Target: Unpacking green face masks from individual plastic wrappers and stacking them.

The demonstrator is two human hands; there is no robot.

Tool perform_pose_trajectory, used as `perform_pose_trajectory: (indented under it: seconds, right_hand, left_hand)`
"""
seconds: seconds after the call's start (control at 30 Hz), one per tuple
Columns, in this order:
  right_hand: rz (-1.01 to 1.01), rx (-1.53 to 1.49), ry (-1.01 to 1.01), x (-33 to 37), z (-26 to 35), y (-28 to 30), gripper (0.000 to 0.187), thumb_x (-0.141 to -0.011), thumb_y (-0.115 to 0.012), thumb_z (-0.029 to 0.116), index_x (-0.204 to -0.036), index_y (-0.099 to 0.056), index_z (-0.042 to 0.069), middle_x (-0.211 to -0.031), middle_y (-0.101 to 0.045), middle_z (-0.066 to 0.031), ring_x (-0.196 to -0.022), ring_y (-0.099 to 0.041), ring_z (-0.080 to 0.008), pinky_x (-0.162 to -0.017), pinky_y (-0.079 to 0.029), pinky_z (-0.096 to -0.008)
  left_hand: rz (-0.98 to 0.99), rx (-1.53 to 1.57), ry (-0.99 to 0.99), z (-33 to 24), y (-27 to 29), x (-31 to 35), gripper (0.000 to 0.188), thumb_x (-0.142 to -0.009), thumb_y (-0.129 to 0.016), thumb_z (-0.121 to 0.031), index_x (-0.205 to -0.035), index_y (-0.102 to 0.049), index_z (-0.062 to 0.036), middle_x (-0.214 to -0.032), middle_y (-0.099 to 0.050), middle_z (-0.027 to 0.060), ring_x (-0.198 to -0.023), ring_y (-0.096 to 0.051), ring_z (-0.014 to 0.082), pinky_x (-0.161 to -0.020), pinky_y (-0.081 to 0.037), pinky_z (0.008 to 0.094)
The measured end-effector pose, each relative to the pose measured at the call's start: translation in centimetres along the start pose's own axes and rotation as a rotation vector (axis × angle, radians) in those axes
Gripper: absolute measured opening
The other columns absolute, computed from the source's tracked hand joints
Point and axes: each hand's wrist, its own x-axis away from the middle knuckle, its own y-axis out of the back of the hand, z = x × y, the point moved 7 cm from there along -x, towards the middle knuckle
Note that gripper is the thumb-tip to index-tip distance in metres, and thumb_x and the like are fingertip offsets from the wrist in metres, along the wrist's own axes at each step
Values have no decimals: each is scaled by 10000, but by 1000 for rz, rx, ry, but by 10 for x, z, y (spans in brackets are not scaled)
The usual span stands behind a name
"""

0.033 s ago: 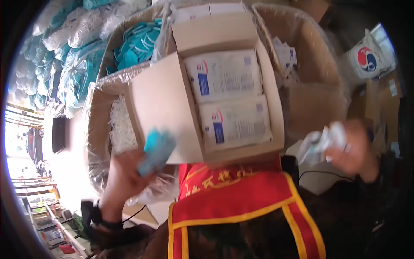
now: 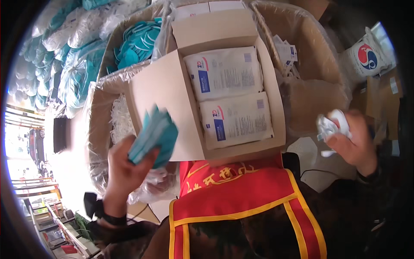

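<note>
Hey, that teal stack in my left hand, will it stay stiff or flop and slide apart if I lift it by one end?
The teal stack looks like thin, soft sheets, so it would probably droop. Its edges already fan out unevenly above the left hand, so layers may slip apart unless pinched firmly. It seems light: the fingers carry it alone.

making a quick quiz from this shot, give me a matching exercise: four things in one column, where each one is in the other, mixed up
Things
1. teal folded stack
2. crumpled white wrapper
3. two white flat packets
4. white shredded filler

Places
A. in the open cardboard box
B. in the left hand
C. in the plastic-lined carton at left
D. in the right hand

Pairs: 1-B, 2-D, 3-A, 4-C
</note>
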Motion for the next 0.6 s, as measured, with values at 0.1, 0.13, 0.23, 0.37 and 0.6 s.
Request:
perform_pose_trajectory:
  seconds: [0.1,0.13,0.23,0.37,0.6]
  right_hand:
    - [98,-354,-5,-35,-28,-42,181,-877,-663,150,-982,-574,34,-810,-620,-11,-721,-582,-61,-643,-472,-225]
    - [137,-475,28,-50,-29,-57,216,-889,-665,169,-1020,-565,28,-862,-631,-18,-721,-592,-65,-644,-481,-226]
    - [170,-883,-144,-84,-39,-99,407,-882,-697,244,-1188,-552,18,-1001,-647,-37,-853,-620,-99,-712,-503,-228]
    - [251,-1125,200,-115,-24,-125,530,-850,-733,245,-1260,-510,-6,-1104,-636,-73,-973,-619,-133,-803,-519,-264]
    - [321,-1132,143,-132,-19,-122,577,-793,-765,173,-1268,-504,-25,-1131,-634,-102,-999,-632,-176,-903,-517,-319]
  left_hand:
    - [-99,130,-145,-22,-18,-31,207,-788,-756,-101,-804,-573,-4,-707,-587,45,-660,-532,53,-595,-457,231]
    - [-137,225,-207,-32,-24,-35,225,-785,-767,-107,-828,-571,-4,-740,-597,37,-685,-539,61,-616,-459,227]
    - [-124,634,-139,-34,-53,-45,286,-799,-785,-149,-908,-565,-4,-825,-614,20,-749,-551,74,-662,-466,228]
    - [-107,728,-127,-44,-87,-45,362,-823,-781,-202,-1011,-555,9,-901,-628,36,-808,-567,95,-721,-476,243]
    - [206,845,-131,-57,-100,-30,635,-834,-768,-275,-1293,-459,37,-1170,-587,116,-1075,-569,178,-905,-457,299]
